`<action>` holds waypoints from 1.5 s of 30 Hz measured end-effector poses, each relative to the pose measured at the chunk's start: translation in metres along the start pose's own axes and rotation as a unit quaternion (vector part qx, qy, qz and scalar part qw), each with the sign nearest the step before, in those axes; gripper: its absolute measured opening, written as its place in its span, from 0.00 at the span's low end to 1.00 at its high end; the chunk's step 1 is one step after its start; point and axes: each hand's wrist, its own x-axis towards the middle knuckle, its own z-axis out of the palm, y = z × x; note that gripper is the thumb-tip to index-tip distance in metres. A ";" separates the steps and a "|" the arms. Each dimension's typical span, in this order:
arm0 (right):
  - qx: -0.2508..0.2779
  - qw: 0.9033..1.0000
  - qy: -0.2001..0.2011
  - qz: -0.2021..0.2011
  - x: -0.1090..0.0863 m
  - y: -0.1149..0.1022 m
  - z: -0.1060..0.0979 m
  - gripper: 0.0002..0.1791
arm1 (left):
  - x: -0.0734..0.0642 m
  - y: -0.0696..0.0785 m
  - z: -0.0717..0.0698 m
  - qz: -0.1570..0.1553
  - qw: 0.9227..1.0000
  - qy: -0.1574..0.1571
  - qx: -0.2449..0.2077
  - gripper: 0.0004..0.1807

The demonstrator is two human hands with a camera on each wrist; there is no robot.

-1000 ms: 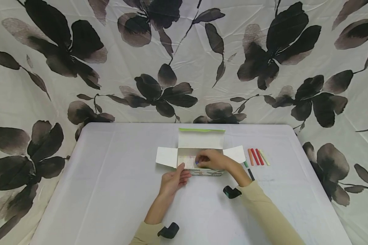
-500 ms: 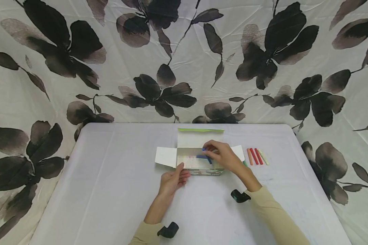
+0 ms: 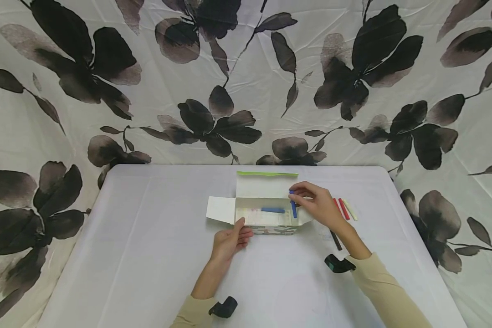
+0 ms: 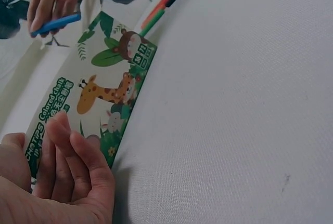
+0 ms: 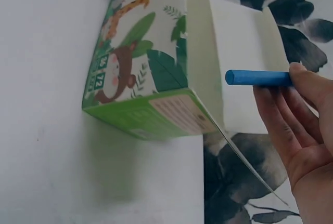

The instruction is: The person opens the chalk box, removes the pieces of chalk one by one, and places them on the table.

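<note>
An open chalk box [image 3: 276, 230], printed with jungle animals and "Colored chalk", stands on the white table with its flaps spread. My left hand [image 3: 226, 246] holds the box at its front left corner, thumb at the rim and fingers along the printed front [image 4: 106, 94]. Over the box's right end, my right hand [image 3: 320, 207] pinches a blue chalk stick [image 5: 260, 78] between thumb and fingers. Another blue chalk stick [image 3: 273, 210] lies inside the box.
Right of the box, red chalk sticks [image 3: 345, 209] and a pale yellow-green one [image 3: 351, 210] lie in a row, partly behind my right hand. A black stick [image 3: 335, 241] lies nearer, under the right forearm. A floral cloth [image 3: 213, 82] hangs behind the table [image 3: 147, 255].
My right hand has come up out of the box with a blue chalk stick and moved right, over the right flap. The left hand stays at the box corner.
</note>
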 end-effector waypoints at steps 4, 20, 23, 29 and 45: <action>0.011 1.000 0.005 0.029 -0.004 -0.003 -0.011 0.13 | 0.002 -0.001 -0.001 0.004 1.000 -0.002 -0.001 0.30; -0.023 0.998 0.026 0.052 -0.032 0.003 -0.055 0.14 | 0.002 -0.001 -0.001 0.004 1.000 -0.005 -0.002 0.31; -0.025 0.998 0.030 0.056 -0.038 0.006 -0.062 0.14 | 0.001 -0.002 -0.001 0.003 1.000 -0.001 -0.002 0.30; -0.041 0.996 0.045 0.067 -0.050 0.012 -0.072 0.15 | 0.001 -0.001 0.000 0.006 1.000 0.003 -0.001 0.30; -0.041 0.993 0.062 0.094 -0.087 0.049 -0.083 0.16 | 0.002 -0.001 0.000 0.005 1.000 0.001 -0.007 0.30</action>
